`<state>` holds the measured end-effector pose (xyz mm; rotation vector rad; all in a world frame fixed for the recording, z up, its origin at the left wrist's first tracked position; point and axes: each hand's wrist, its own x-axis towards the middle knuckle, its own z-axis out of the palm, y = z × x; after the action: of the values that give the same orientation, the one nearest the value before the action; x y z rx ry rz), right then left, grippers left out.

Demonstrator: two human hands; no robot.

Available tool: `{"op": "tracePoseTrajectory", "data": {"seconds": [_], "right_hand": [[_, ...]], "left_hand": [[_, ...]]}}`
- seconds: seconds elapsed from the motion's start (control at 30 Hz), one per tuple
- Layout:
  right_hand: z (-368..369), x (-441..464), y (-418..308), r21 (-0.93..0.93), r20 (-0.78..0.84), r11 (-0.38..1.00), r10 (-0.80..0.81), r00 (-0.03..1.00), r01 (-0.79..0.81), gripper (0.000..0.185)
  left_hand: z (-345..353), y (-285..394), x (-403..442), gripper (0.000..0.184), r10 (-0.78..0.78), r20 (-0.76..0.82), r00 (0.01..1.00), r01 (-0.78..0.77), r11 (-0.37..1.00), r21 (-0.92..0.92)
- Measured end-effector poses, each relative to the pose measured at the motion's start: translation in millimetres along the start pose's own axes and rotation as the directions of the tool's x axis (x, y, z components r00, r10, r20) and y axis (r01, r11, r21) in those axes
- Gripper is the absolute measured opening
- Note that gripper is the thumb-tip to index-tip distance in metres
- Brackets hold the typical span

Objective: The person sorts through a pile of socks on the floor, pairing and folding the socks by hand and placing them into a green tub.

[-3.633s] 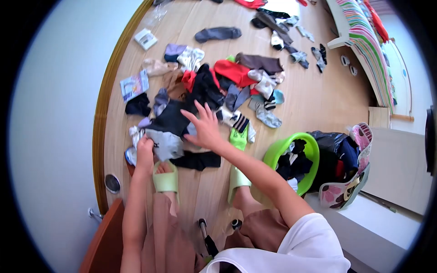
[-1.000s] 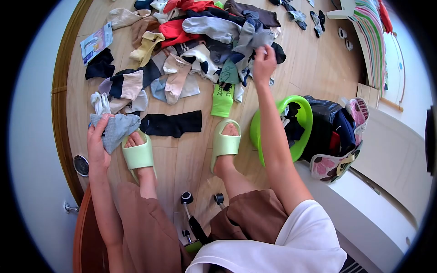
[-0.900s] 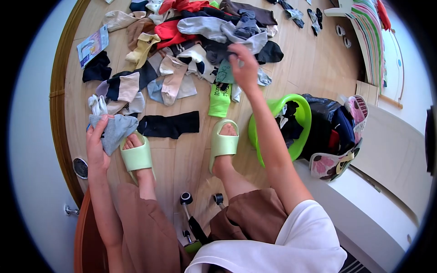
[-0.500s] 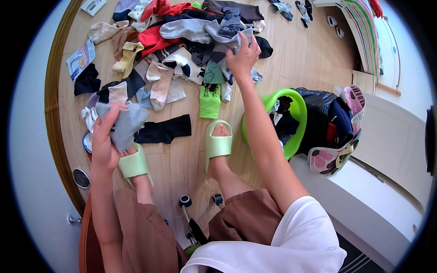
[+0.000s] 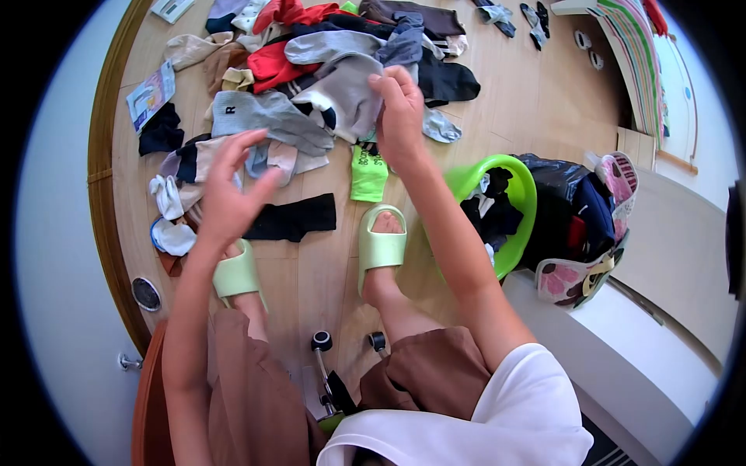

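My right hand [image 5: 400, 116] pinches a grey sock [image 5: 350, 93] and lifts it at the right part of the sock pile. My left hand [image 5: 233, 186] has its fingers apart and holds nothing. Just beyond it a light grey sock with a letter R [image 5: 268, 116] lies across the pile. Under and beside my left hand a black sock [image 5: 299, 217] lies flat on the floor. A bright green sock [image 5: 368, 175] rests below my right hand. Red socks [image 5: 276, 66] and a black sock [image 5: 449, 81] are at the pile's far and right sides.
A green basket [image 5: 524, 217] with dark socks stands at the right, beside a bag [image 5: 571, 279] of clothes. Slippered feet [image 5: 382, 247] are near the pile. Chair casters [image 5: 322, 340] show below. A wall [image 5: 70, 194] is at the left, a bed [image 5: 629, 70] at the upper right.
The light grey sock has left my left hand and now lies on the pile; that hand has opened and moved right. My right hand has drawn a grey sock up from the pile.
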<state>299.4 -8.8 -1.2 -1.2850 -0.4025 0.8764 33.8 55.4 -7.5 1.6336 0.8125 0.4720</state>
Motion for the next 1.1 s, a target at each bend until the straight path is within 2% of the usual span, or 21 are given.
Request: {"op": "tracePoseTrajectory", "data": {"seconds": [0.03,0.07,0.1,0.17,0.3,0.33,0.43,0.53,0.6,0.63,0.7,0.77,0.83,0.87,0.93,0.97,1.0,1.03,1.07,1.1], "right_hand": [[22.7,-14.2,-11.6,0.174,-0.017,0.965,0.204,0.979,-0.198,0.014],[29.1,-16.3,1.0,0.253,0.009,0.921,0.304,0.953,-0.296,0.011],[34.4,-18.2,12.5,0.327,0.043,0.861,0.397,0.917,-0.388,0.009],[62.4,-37.1,-6.0,0.404,0.058,0.789,0.483,0.873,-0.463,0.006],[65.9,-42.5,3.4,0.391,0.122,0.777,0.488,0.864,-0.494,0.031],[66.2,-41.7,10.4,0.432,0.135,0.754,0.488,0.862,-0.495,0.032],[70.3,-47.7,18.2,0.428,0.123,0.748,0.508,0.852,-0.508,0.033],[61.3,-39.2,17.7,0.476,0.201,0.671,0.546,0.813,-0.569,0.035],[49.9,-31.2,10.6,0.475,0.291,0.620,0.559,0.776,-0.625,0.037],[47.6,-30.8,7.7,0.477,0.249,0.636,0.564,0.787,-0.606,0.036],[47.2,-30.2,1.8,0.477,0.166,0.668,0.570,0.805,-0.571,0.036],[37.0,-27.9,14.7,0.460,0.182,0.675,0.563,0.806,-0.576,0.037],[28.3,-26.0,30.4,0.432,0.209,0.697,0.540,0.815,-0.573,0.036],[23.4,-22.5,40.0,0.410,0.220,0.677,0.578,0.786,-0.612,0.033],[17.5,-17.9,58.1,0.047,0.038,0.871,0.489,0.872,-0.490,0.029],[14.4,-14.8,66.9,-0.154,-0.033,0.898,0.412,0.911,-0.412,0.026],[6.0,-7.9,80.9,-0.307,-0.042,0.923,0.230,0.972,-0.232,0.026],[2.7,0.4,82.9,-0.520,0.020,0.854,0.006,1.000,0.005,0.028],[-2.4,8.3,83.6,-0.686,0.132,0.690,-0.196,0.972,0.232,0.031],[-6.6,16.8,84.9,-0.785,0.280,0.448,-0.359,0.890,0.427,0.033]], "left_hand": [[10.7,9.8,-0.6,0.076,0.051,0.024,0.998,-0.052,0.998,0.040],[20.0,17.6,-1.2,0.081,0.100,0.050,0.994,-0.104,0.992,0.078],[26.5,22.1,-2.2,0.085,0.084,0.038,0.996,-0.085,0.996,0.032],[36.8,28.3,-3.6,0.093,0.052,0.020,0.998,-0.051,0.997,-0.062],[38.6,21.6,-1.7,0.087,-0.047,-0.023,0.999,0.044,0.990,-0.135],[39.1,17.2,-1.9,0.073,0.013,-0.057,0.998,-0.018,0.995,-0.099],[31.4,12.1,-5.4,0.056,-0.117,0.101,0.988,0.127,0.987,-0.099],[27.7,-3.9,-12.9,0.041,-0.233,0.156,0.960,0.276,0.883,-0.379],[19.0,-14.0,-15.4,0.036,-0.252,0.150,0.956,0.292,0.775,-0.561],[13.9,-18.3,-16.1,0.034,-0.261,0.149,0.954,0.295,0.707,-0.643],[-0.9,-22.8,-18.6,0.026,-0.288,0.102,0.952,0.286,0.723,-0.628],[-19.3,-26.1,-21.2,0.024,-0.341,0.062,0.938,0.300,0.709,-0.639],[-31.8,-41.1,-20.2,0.023,-0.337,-0.052,0.940,0.234,0.749,-0.620],[-37.8,-47.5,-19.1,0.023,-0.325,-0.097,0.941,0.208,0.778,-0.592],[-49.6,-71.6,-14.4,0.027,-0.313,-0.202,0.928,0.191,0.865,-0.463],[-52.6,-86.8,-14.2,0.029,-0.349,-0.272,0.897,0.248,0.906,-0.344],[-54.3,-100.6,-14.2,0.030,-0.370,-0.345,0.863,0.307,0.925,-0.223],[-55.3,-107.9,-14.7,0.031,-0.380,-0.418,0.825,0.373,0.922,-0.104],[-56.7,-114.8,-17.3,0.032,-0.347,-0.436,0.830,0.369,0.929,-0.036],[-57.8,-118.7,-18.9,0.032,-0.310,-0.452,0.836,0.363,0.931,0.032]]}}
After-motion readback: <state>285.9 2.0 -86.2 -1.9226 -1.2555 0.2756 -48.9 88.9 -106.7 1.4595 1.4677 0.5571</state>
